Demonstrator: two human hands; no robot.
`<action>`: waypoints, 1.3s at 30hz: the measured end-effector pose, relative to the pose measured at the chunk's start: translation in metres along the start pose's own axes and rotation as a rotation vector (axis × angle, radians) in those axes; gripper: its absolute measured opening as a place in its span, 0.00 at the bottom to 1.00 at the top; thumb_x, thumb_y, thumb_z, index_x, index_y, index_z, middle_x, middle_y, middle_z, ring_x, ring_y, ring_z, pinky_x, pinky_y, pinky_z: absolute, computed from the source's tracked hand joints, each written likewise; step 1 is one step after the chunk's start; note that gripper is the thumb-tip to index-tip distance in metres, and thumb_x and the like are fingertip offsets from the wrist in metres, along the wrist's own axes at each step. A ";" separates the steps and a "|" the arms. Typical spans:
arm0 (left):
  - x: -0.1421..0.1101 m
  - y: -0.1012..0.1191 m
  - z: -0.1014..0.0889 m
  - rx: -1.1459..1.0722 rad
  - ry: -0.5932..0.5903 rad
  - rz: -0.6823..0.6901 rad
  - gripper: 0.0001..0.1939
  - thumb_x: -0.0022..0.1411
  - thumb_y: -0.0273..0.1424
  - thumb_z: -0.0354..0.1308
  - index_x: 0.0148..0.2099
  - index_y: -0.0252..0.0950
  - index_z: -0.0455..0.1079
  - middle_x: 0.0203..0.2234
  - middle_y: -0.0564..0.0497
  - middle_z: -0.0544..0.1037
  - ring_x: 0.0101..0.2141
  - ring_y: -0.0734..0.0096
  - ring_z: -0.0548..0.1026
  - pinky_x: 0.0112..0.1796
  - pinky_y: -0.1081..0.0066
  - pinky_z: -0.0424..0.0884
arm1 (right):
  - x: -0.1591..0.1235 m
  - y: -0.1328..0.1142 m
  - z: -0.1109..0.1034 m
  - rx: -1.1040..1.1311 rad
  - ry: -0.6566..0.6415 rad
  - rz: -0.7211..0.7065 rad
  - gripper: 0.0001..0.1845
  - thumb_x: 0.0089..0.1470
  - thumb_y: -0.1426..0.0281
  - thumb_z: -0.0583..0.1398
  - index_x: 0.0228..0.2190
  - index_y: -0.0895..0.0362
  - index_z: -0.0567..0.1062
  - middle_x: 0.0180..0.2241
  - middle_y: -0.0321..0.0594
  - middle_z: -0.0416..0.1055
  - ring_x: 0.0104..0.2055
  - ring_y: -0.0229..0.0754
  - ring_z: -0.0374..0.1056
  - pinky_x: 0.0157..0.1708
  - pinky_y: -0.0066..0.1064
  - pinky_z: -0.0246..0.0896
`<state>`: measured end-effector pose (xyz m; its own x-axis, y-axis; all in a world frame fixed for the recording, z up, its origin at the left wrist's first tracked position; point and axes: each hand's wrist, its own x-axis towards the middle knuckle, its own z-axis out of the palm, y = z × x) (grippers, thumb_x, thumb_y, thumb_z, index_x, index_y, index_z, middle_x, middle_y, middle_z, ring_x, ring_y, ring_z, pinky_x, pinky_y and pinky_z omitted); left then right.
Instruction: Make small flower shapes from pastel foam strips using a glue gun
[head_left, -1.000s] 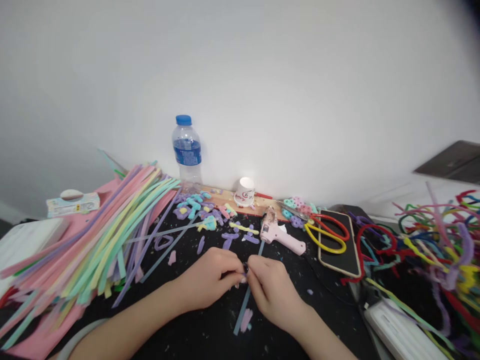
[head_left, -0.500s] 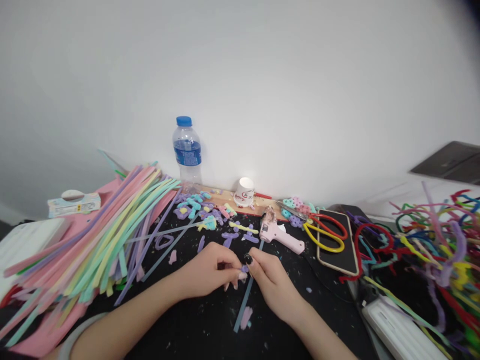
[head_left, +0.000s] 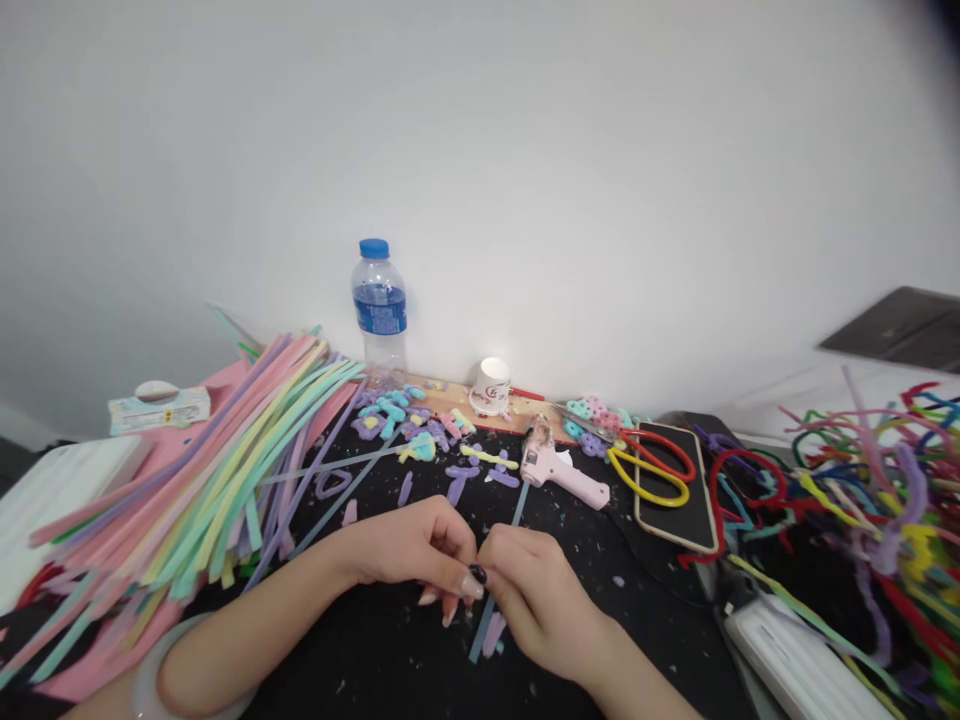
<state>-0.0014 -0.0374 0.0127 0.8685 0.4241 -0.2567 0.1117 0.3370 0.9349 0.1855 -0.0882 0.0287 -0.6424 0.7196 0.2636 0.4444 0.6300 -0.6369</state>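
Note:
My left hand (head_left: 409, 552) and my right hand (head_left: 536, 590) meet over the black table (head_left: 390, 660), fingertips pinched together on a small piece I cannot make out. A grey-blue foam strip (head_left: 491, 600) runs under my right hand. A small pink foam scrap (head_left: 495, 634) lies beside that strip. Just beyond the hands rest a pink glue gun (head_left: 559, 468) and purple foam pieces (head_left: 457, 478).
A big fan of pastel foam strips (head_left: 217, 470) covers the left. A water bottle (head_left: 381, 310) and a small white cup (head_left: 491, 386) stand at the wall. Red and yellow scissors (head_left: 651, 468) lie by a phone (head_left: 679, 495). Pipe cleaners (head_left: 862, 480) pile up on the right.
Both hands have drawn a little toward me and lower on the table, still pinched together. The view has tipped slightly upward.

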 end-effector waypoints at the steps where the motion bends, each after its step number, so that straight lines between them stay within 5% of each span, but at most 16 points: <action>1: 0.000 0.000 -0.001 0.035 0.008 0.012 0.10 0.50 0.30 0.63 0.23 0.31 0.69 0.13 0.55 0.71 0.14 0.82 0.65 0.17 0.82 0.58 | 0.000 0.000 0.000 -0.021 0.000 0.002 0.09 0.58 0.75 0.45 0.26 0.56 0.60 0.25 0.35 0.60 0.27 0.36 0.56 0.27 0.26 0.49; 10: -0.001 0.004 0.002 0.383 0.128 0.092 0.11 0.53 0.31 0.59 0.22 0.32 0.67 0.16 0.54 0.72 0.17 0.79 0.63 0.19 0.80 0.55 | 0.000 0.000 0.000 -0.153 -0.049 0.066 0.09 0.56 0.75 0.46 0.25 0.56 0.57 0.23 0.33 0.57 0.24 0.35 0.54 0.24 0.26 0.45; 16: 0.001 0.011 0.012 0.785 0.348 0.250 0.12 0.55 0.26 0.55 0.20 0.32 0.66 0.17 0.57 0.67 0.21 0.78 0.64 0.25 0.78 0.58 | 0.001 0.005 0.005 -0.113 0.014 0.202 0.11 0.57 0.75 0.46 0.23 0.55 0.54 0.22 0.32 0.55 0.23 0.35 0.54 0.23 0.25 0.45; 23: 0.008 0.005 0.017 0.864 0.495 0.224 0.11 0.56 0.25 0.54 0.22 0.33 0.66 0.17 0.57 0.66 0.21 0.78 0.64 0.26 0.78 0.58 | 0.004 0.011 0.012 -0.058 0.128 0.341 0.14 0.57 0.76 0.46 0.21 0.55 0.51 0.19 0.30 0.53 0.21 0.34 0.51 0.22 0.26 0.41; 33: 0.008 -0.011 0.023 1.450 0.534 0.448 0.14 0.64 0.24 0.43 0.27 0.33 0.65 0.22 0.50 0.68 0.25 0.70 0.65 0.28 0.71 0.60 | 0.006 0.013 0.016 0.071 0.228 0.469 0.16 0.57 0.72 0.48 0.19 0.54 0.49 0.17 0.28 0.47 0.20 0.33 0.45 0.21 0.26 0.37; 36: 0.009 -0.010 0.022 1.439 0.533 0.461 0.15 0.64 0.24 0.42 0.28 0.33 0.66 0.22 0.50 0.69 0.25 0.70 0.66 0.28 0.71 0.61 | 0.006 0.014 0.017 0.143 0.256 0.512 0.17 0.56 0.71 0.48 0.18 0.55 0.50 0.17 0.28 0.46 0.20 0.33 0.45 0.20 0.26 0.38; 39: 0.011 -0.002 0.020 1.121 0.577 0.383 0.11 0.62 0.26 0.47 0.31 0.33 0.70 0.25 0.51 0.72 0.27 0.72 0.68 0.30 0.73 0.63 | 0.007 0.015 0.015 0.247 0.304 0.538 0.16 0.57 0.69 0.49 0.18 0.55 0.53 0.18 0.28 0.48 0.21 0.34 0.46 0.21 0.25 0.40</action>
<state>0.0170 -0.0499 0.0133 0.6362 0.7256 0.2623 0.4856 -0.6407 0.5947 0.1786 -0.0784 0.0097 -0.1504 0.9881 0.0319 0.4743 0.1005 -0.8746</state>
